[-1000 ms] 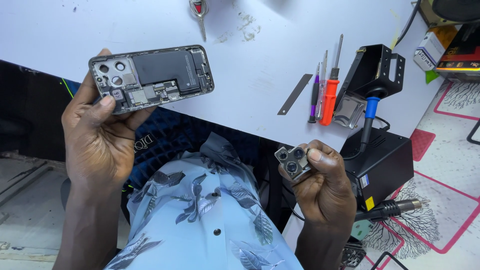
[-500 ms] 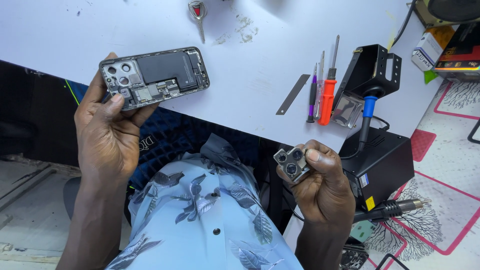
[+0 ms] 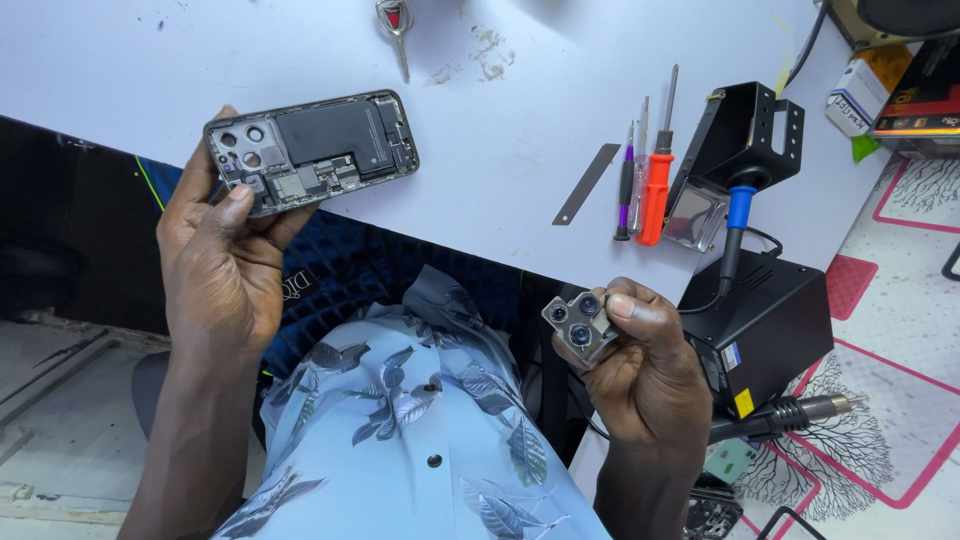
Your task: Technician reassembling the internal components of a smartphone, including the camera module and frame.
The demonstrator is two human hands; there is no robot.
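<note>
Camera module (image 3: pixel 578 325), small grey block with three round lenses, sits in the right hand (image 3: pixel 645 375), pinched between thumb and fingertips, held over the lap just below the counter (image 3: pixel 520 180) edge. Grip there is narrow, closed on the module's sides, lenses facing up. Looks light and rigid but fragile: glass lenses smear and scratch, and any thin flex tail would tear if tugged, though none is clearly visible. Best taken by the metal edges, as now, fingers off the glass.

Opened phone (image 3: pixel 312 152), back off, is in the left hand (image 3: pixel 225 265), raised above the near counter edge, insides facing the camera. Thumb presses on the lower edge near the empty camera holes, fingers wrap behind; grip is closed around the frame. Thin, stiff, probably light; exposed board and black battery area should not be pressed. Hold by the frame rim only.

On the counter, well apart from both hands: orange screwdriver (image 3: pixel 658 180), purple-handled tool (image 3: pixel 626 190), flat metal strip (image 3: pixel 586 184). Black station box (image 3: pixel 770 320) sits right of the right hand.
</note>
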